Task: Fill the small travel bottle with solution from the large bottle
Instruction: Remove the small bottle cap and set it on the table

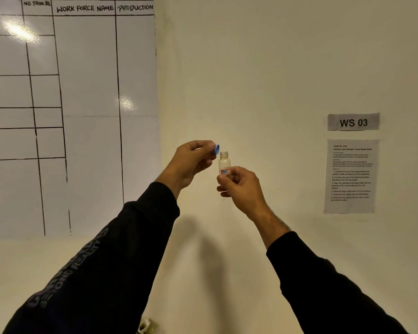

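The small clear travel bottle [224, 163], uncapped, is held upright by the right hand [240, 186] while its blue plastic cap [217, 149] is pinched just left by the left hand [191, 160], so capping or uncapping seems in hand, and aligning cap with neck would come next.

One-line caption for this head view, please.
Left hand pinches a blue cap beside the uncapped small bottle gripped upright by the right hand, before a wall.

Whiteboard [82, 92] on the wall [251, 68], left side, hand-ruled grid, headers "WORK FORCE NAME" and "PRODUCTION". Right side of wall: grey sign [353, 121] reading "WS 03", printed instruction sheet [350, 175] just below it, text too small to read.
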